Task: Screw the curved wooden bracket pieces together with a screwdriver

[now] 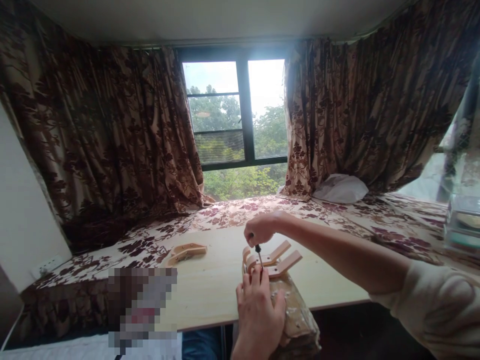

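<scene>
My right hand [260, 228] is closed around the handle of a screwdriver [258, 249], held upright with its thin shaft pointing down. The screwdriver's tip meets the curved pale wooden pieces [289, 263], close to the fingertips of my left hand; the exact contact point is hidden. These pieces have hooked ends and small dark holes, and they rest at the far end of a brown, tape-wrapped block [296, 310]. My left hand [258, 312] lies over the block with fingers stretched forward, fingertips touching the near wooden piece beside the shaft.
Another pair of curved wooden pieces [187, 252] lies on the left of the pale board table [210, 295]. Behind stands a ledge with floral cloth [225, 212], bearing a white plastic bag [341, 188]. Clear plastic boxes [463, 225] stand far right. A blurred patch covers the lower left.
</scene>
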The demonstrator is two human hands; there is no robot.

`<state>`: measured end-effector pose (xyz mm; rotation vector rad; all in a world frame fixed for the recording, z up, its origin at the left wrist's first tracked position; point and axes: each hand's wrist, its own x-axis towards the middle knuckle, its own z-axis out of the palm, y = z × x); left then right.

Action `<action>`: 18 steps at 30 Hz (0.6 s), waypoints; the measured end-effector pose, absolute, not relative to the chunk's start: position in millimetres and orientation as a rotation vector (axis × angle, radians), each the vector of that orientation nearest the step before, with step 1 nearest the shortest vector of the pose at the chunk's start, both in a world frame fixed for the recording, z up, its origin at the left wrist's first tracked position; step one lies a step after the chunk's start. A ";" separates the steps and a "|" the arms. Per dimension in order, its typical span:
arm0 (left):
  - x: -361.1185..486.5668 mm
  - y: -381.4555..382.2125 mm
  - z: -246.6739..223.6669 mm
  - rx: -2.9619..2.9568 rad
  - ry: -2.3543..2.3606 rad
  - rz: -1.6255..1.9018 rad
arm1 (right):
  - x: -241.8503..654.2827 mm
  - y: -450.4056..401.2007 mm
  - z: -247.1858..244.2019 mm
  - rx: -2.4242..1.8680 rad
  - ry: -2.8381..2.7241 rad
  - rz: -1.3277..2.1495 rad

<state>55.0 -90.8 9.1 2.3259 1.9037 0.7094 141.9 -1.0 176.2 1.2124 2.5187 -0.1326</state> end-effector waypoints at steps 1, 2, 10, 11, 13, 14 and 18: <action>54.8 -90.2 8.5 2.321 1.898 0.710 | 141.3 -0.4 174.7 1.218 2.515 -0.124; 54.7 -89.6 8.0 2.318 1.893 0.710 | 140.7 0.5 173.3 1.229 2.508 -0.114; 54.0 -90.7 7.5 2.323 1.874 0.763 | 141.0 -0.5 175.8 1.264 2.489 -0.081; 54.1 -91.4 7.8 2.324 1.872 0.767 | 141.8 -1.5 176.9 1.248 2.494 -0.091; 54.4 -92.6 8.6 2.325 1.867 0.770 | 143.3 -2.6 177.6 1.217 2.505 -0.113; 54.6 -93.1 9.0 2.324 1.866 0.770 | 143.9 -2.5 177.0 1.206 2.510 -0.121; 55.3 -93.9 10.4 2.314 1.872 0.760 | 144.8 0.8 170.4 1.232 2.519 -0.106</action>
